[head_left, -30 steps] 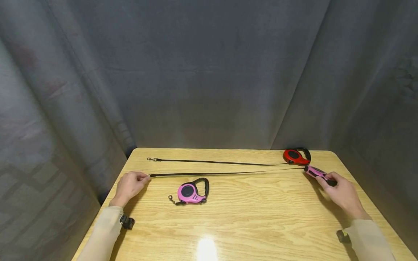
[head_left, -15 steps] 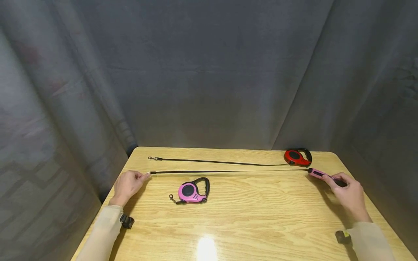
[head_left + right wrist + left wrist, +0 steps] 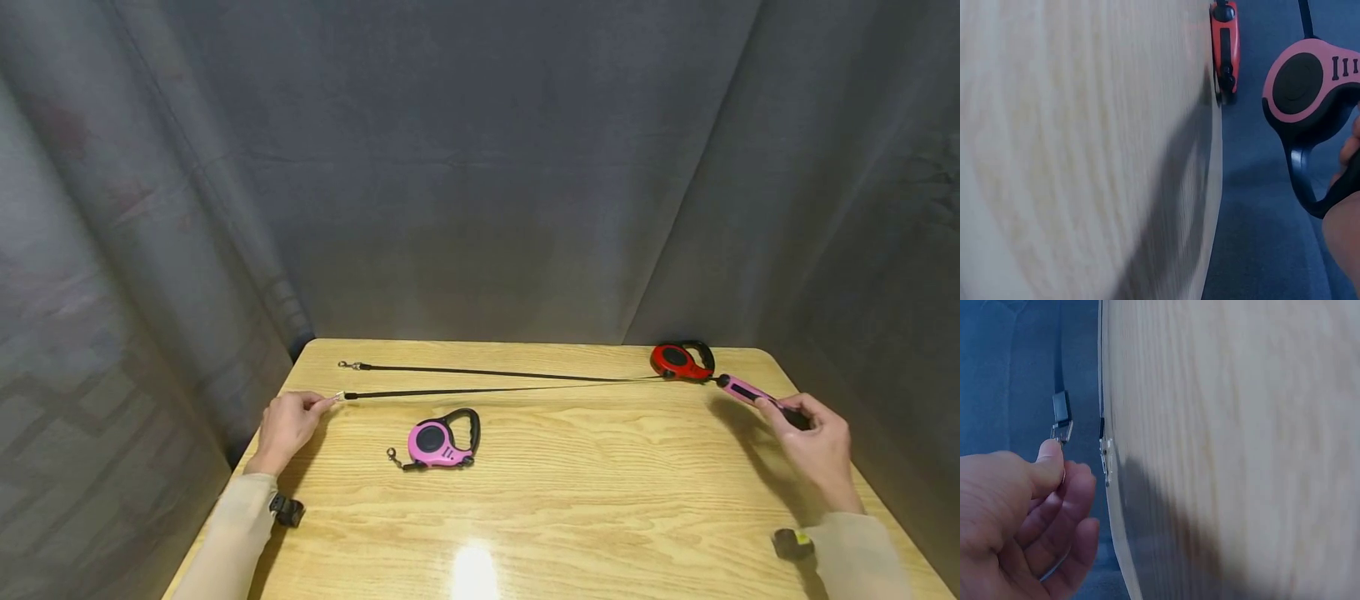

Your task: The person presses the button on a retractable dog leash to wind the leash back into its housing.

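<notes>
My left hand [image 3: 287,427] pinches the metal clip [image 3: 1061,432] at the end of a black leash strap [image 3: 427,392], above the table's left side. Stretched across the table, the strap runs to a pink retractable leash [image 3: 746,390] on the right. My right hand [image 3: 813,442] grips that leash by its black handle, raised over the table. In the right wrist view its round pink case [image 3: 1277,70] and looped handle show, with the fingers partly cut off by the frame edge. A second pink retractable leash [image 3: 431,440] lies left of centre, its clip beside it.
A red retractable leash [image 3: 670,362] lies at the back right of the wooden table [image 3: 585,517]. Its black strap [image 3: 487,372] is drawn out leftward along the back edge, ending in a metal clip [image 3: 349,365]. Grey curtains [image 3: 480,192] surround the table.
My right hand has moved right with the pink leash, and the strap between the hands has lengthened. My left hand has shifted slightly left. The other two leashes lie still.
</notes>
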The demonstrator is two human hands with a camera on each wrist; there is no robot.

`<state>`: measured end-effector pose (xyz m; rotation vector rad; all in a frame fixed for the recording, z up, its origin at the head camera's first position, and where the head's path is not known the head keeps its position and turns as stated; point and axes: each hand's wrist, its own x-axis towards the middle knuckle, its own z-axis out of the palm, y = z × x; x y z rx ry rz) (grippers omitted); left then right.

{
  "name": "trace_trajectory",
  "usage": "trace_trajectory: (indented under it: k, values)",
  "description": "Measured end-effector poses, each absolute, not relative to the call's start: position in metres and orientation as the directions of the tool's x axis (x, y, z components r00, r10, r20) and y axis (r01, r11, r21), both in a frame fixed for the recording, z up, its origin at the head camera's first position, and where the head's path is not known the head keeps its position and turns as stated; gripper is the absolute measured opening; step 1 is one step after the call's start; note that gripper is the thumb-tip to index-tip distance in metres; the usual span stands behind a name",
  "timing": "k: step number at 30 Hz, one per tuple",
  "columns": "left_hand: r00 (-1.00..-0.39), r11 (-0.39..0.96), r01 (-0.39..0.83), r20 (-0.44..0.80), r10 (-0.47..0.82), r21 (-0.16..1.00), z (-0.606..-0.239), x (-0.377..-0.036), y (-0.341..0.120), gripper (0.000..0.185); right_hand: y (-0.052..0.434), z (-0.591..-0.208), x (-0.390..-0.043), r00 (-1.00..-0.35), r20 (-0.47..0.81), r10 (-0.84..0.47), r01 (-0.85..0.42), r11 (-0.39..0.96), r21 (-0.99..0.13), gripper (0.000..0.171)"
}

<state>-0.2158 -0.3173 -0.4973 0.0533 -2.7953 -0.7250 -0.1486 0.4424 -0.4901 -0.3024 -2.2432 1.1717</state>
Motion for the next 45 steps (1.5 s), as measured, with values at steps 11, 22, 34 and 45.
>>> trace_trajectory:
  k: [11, 22, 34, 45]
  values:
    - [-0.965, 0.879, 0.030, 0.244, -0.099, 0.475, -0.492, -0.211, -0.325, 0.023, 0.444, -0.487, -0.140, -0.798, 0.399, 0.451, -0.075, 0.583, -0.809, 0.018]
    - [-0.939, 0.874, 0.069, 0.328, -0.107, 0.481, -0.494, -0.208, -0.331, 0.025, 0.446, -0.484, -0.136, -0.782, 0.415, 0.464, -0.117, 0.545, -0.830, 0.020]
    - [-0.912, 0.879, 0.099, 0.395, -0.107, 0.467, -0.490, -0.206, -0.332, 0.024, 0.447, -0.481, -0.131, -0.797, 0.382, 0.468, -0.131, 0.483, -0.866, 0.017]
    - [-0.909, 0.866, 0.091, 0.396, -0.130, 0.492, -0.489, -0.207, -0.328, 0.025, 0.447, -0.482, -0.130, -0.788, 0.388, 0.478, -0.132, 0.484, -0.865, 0.021]
